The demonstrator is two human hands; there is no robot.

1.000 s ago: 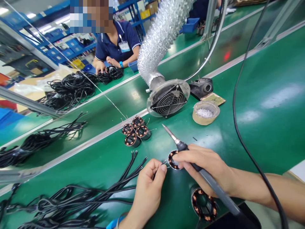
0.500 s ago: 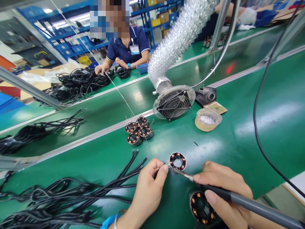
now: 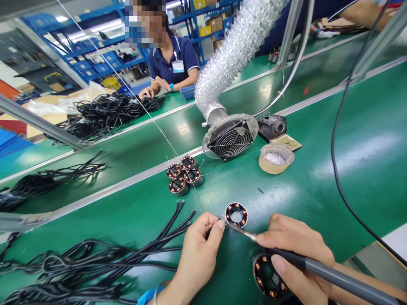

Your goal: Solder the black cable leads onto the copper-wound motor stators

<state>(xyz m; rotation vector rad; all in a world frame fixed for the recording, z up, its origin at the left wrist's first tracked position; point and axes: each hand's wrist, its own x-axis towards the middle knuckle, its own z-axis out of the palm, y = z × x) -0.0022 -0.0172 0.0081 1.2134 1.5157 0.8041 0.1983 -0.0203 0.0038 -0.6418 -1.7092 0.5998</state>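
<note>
My right hand (image 3: 299, 250) is closed around a soldering iron (image 3: 333, 273), its metal tip pointing left at the lower left edge of a small copper-wound stator (image 3: 236, 214). My left hand (image 3: 202, 245) is closed in a pinch beside that stator. A dark cable end (image 3: 208, 232) shows between thumb and forefinger, its tip close to the iron's tip. Whether the tip touches the wire is too small to tell. Below the iron, partly hidden by my right hand, sits another stator (image 3: 265, 277). Several black cables (image 3: 140, 243) lie left of my left hand.
A group of stators (image 3: 178, 185) stands at the back. Behind are a fan-fronted extraction duct (image 3: 230, 142), a round tub of shiny bits (image 3: 275, 165) and a black iron stand (image 3: 273, 127). A black cord (image 3: 337, 169) hangs at right. A co-worker (image 3: 174, 67) sits across the bench.
My hands and the iron stay almost in place. Across the bench, the co-worker's hand has lowered onto the black cable pile. At the upper right, another person's arm has shifted.
</note>
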